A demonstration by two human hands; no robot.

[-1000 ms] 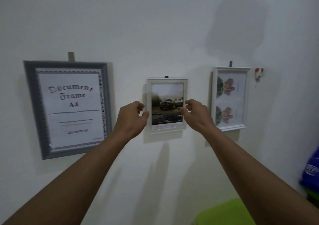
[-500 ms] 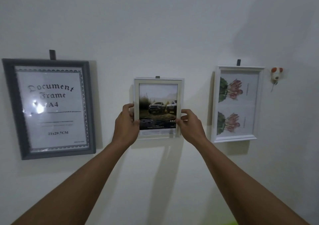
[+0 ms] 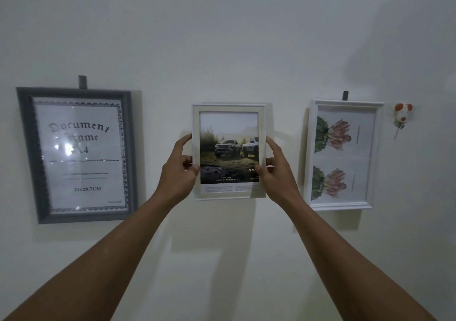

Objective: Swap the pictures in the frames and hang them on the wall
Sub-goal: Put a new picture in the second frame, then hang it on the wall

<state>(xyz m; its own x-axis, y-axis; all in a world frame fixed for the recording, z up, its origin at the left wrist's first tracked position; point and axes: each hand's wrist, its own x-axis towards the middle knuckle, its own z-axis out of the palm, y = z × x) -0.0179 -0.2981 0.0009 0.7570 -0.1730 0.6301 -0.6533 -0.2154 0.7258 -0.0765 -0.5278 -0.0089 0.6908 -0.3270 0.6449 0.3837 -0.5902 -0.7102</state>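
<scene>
The left hand (image 3: pixel 181 170) pinches the left edge and the right hand (image 3: pixel 277 170) the right edge of a flat, rectangular cream frame (image 3: pixel 228 108), thumbs on its front beside the glossy car picture (image 3: pixel 229 145). It lies against the white wall (image 3: pixel 222 37) between a grey moulded document frame (image 3: pixel 76 154) and a white flower frame (image 3: pixel 343 154). Its top edge now covers the dark hook that showed above it half a second ago.

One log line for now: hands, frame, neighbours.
left hand: grips left edge of cream-white frame with truck picture | right hand: grips its right edge | frame: upright at white wall | grey document frame, white flower frame: hanging
</scene>
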